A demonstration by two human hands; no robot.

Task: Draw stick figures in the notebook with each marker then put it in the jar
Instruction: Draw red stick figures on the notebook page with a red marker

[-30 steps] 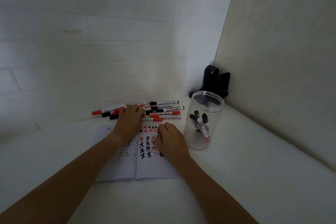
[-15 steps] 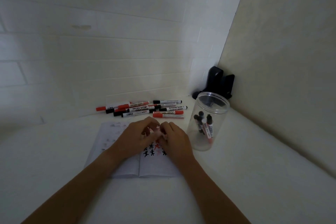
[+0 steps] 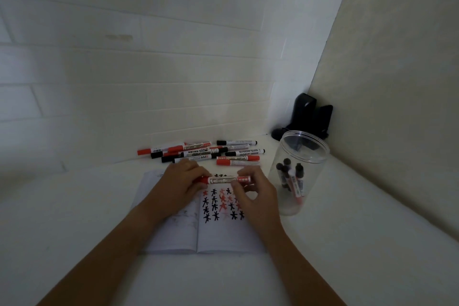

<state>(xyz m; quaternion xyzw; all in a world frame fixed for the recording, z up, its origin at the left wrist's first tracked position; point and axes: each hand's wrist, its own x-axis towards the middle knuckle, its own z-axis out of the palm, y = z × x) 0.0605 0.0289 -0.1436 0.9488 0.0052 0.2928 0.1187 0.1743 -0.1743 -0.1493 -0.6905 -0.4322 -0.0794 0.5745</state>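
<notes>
An open notebook lies on the white table, its right page filled with red and black stick figures. Above it I hold a red whiteboard marker level between both hands. My left hand grips the capped left end and my right hand pinches the barrel's right end. A clear plastic jar stands upright to the right of the notebook with several markers inside. More red and black markers lie in a loose pile behind the notebook, near the wall.
A black object sits in the corner behind the jar. A tiled wall runs along the back and a plain wall closes the right side. White tabletop stretches to the right and front of the notebook.
My left hand lifted a red marker from the pile and brought it over the notebook. My right hand came up to take its other end, and the marker now shows between the hands.
</notes>
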